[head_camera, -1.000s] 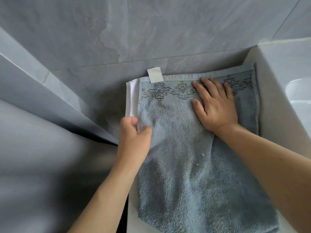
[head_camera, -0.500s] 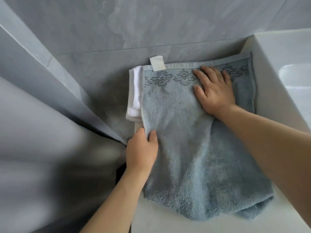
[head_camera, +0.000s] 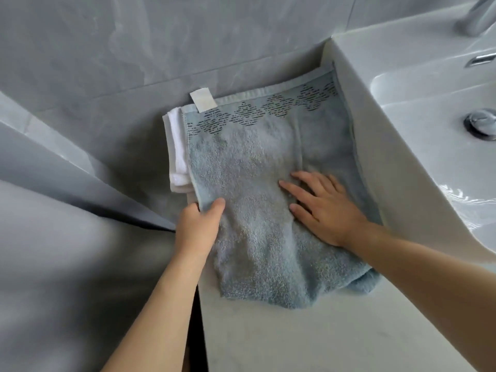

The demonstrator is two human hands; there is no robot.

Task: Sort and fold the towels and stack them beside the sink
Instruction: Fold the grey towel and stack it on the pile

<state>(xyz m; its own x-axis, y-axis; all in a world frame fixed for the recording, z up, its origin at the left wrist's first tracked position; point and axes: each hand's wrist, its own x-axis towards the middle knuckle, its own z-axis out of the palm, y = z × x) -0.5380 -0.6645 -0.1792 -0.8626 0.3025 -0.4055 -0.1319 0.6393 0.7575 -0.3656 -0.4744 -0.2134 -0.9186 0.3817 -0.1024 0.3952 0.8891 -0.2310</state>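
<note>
A blue-grey towel (head_camera: 257, 167) with a dark diamond border and a white tag lies spread on the white counter (head_camera: 308, 334), pushed against the wall and the sink's side. Under it, a folded white towel (head_camera: 177, 146) sticks out on the left. My left hand (head_camera: 198, 226) pinches the blue towel's left edge, thumb on top. My right hand (head_camera: 322, 208) lies flat on the towel's right half, fingers straight and spread, pressing it down. The towel's near edge is rumpled.
A white sink (head_camera: 429, 108) rises to the right, with a metal drain (head_camera: 480, 124) and the base of a tap (head_camera: 475, 14) at the top corner. Grey tiled wall runs behind. The counter's left edge drops off beside my left forearm.
My right hand slid from the patterned border back toward me to the towel's middle. My left hand moved down along the left edge. The view shifted, bringing the sink in.
</note>
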